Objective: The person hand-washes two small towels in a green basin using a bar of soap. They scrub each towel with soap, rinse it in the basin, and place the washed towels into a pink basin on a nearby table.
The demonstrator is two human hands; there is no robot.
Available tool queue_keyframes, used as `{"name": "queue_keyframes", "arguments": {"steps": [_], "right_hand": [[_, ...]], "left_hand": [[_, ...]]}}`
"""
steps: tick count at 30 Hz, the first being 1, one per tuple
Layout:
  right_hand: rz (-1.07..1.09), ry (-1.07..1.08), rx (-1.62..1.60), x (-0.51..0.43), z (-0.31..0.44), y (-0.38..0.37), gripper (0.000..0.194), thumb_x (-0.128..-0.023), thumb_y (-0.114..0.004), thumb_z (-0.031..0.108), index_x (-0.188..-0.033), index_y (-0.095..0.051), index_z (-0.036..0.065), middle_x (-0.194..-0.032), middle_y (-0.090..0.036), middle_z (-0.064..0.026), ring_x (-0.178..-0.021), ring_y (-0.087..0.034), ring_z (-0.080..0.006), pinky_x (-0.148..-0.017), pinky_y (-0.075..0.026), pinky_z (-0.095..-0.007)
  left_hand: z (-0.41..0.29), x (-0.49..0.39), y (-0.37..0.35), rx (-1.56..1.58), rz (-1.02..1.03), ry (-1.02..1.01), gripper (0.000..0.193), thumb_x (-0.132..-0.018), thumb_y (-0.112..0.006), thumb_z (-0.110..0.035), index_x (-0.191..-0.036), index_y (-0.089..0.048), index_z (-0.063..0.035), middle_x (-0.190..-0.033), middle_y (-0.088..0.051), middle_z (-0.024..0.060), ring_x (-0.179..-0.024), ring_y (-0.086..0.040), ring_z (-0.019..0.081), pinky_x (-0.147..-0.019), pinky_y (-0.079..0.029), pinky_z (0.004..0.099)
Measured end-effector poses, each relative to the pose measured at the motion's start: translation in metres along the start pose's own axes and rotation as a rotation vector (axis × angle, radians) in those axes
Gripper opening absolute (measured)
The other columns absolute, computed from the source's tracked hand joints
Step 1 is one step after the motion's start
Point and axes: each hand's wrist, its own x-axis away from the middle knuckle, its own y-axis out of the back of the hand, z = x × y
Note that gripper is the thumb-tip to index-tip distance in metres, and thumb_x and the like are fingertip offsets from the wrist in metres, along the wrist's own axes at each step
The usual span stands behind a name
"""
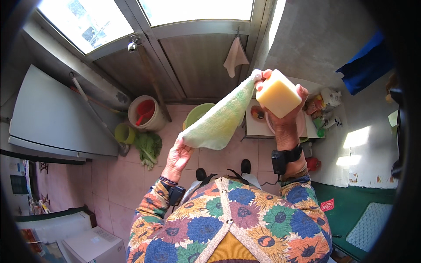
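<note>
A pale green and white terry cloth (221, 120) is stretched aslant between my two hands. My left hand (179, 157) pinches its lower left corner. The fingertips of my right hand (285, 120) hold the upper corner. In that same right hand sits a smooth, pale yellow block (279, 93), probably a bar of soap, raised above a white stand (258, 126). Below my right hand, a pink basin (270, 122) on the stand is mostly hidden. A green basin (197, 115) on the floor is partly covered by the cloth.
Left of the cloth stand a white bucket (157, 121) with a red dipper (145, 111), a yellow-green bin (125, 133) and leafy greens (148, 148). A pale refrigerator (62, 115) fills the left. Packets (317, 105) lie at right; a small cloth (236, 57) hangs on the door.
</note>
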Motion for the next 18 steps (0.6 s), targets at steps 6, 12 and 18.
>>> {"name": "queue_keyframes", "arguments": {"steps": [6,12,18], "right_hand": [[-0.103,0.057,0.124,-0.002,0.001,0.003,0.098,-0.077,-0.05,0.071,-0.132,-0.045,-0.009,-0.111,-0.057,-0.0256,-0.077,-0.064,-0.0262,-0.051,-0.051,-0.0262],[0.216,-0.026,-0.082,-0.019,0.025,0.019,0.086,-0.081,-0.057,0.063,-0.129,-0.042,-0.006,-0.119,-0.049,-0.0261,-0.1,-0.06,-0.0295,-0.064,-0.06,-0.0302],[0.185,-0.063,-0.075,-0.054,0.009,0.021,0.086,-0.082,-0.057,0.059,-0.134,-0.042,-0.008,-0.121,-0.055,-0.0268,-0.101,-0.063,-0.0326,-0.072,-0.058,-0.0349]], "left_hand": [[-0.01,0.016,-0.02,-1.072,-0.008,-0.582,0.007,-0.082,-0.078,-0.005,-0.085,-0.072,-0.0031,-0.121,-0.065,0.0066,-0.128,-0.051,0.0173,-0.105,-0.043,0.033],[-0.075,0.06,-0.083,-1.002,0.457,-0.302,0.016,-0.091,-0.072,-0.013,-0.098,-0.062,-0.0027,-0.091,-0.065,-0.001,-0.085,-0.06,0.0064,-0.078,-0.049,0.0218],[-0.048,-0.002,-0.076,0.188,0.367,-0.197,0.06,-0.102,-0.044,-0.055,-0.145,-0.044,-0.0132,-0.143,-0.053,0.0085,-0.131,-0.05,0.027,-0.11,-0.042,0.0478]]}}
